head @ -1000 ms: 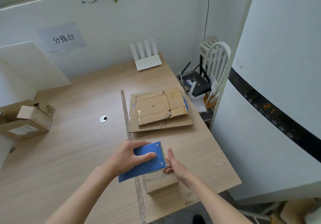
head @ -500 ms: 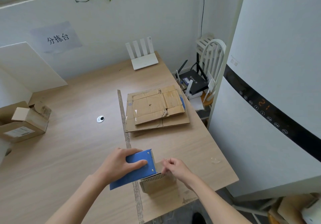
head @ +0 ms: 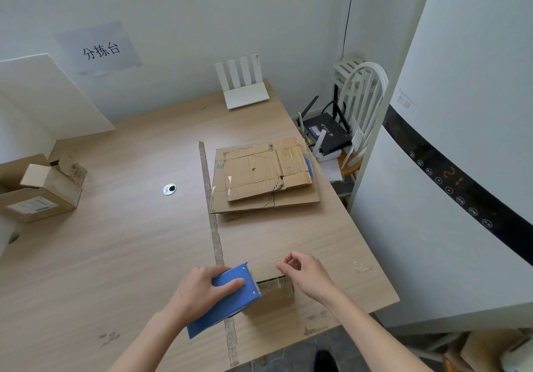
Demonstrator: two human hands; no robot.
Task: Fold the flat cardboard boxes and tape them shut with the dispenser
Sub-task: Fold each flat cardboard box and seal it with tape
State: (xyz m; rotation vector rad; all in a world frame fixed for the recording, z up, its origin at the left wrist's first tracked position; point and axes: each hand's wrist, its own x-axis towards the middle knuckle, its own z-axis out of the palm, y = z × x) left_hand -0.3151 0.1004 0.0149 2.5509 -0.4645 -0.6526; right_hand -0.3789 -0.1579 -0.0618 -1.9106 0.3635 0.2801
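Blue dispenser in left hand, cardboard box

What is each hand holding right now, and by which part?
The left hand grips the blue dispenser across its flat side plate. The right hand has fingers pinched above the small box; whether it holds tape cannot be told.

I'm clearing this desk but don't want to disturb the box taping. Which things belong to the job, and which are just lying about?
Job:
blue tape dispenser, in the left hand
small cardboard box by the right hand
stack of flat cardboard

Lying about:
white router
open box, far left
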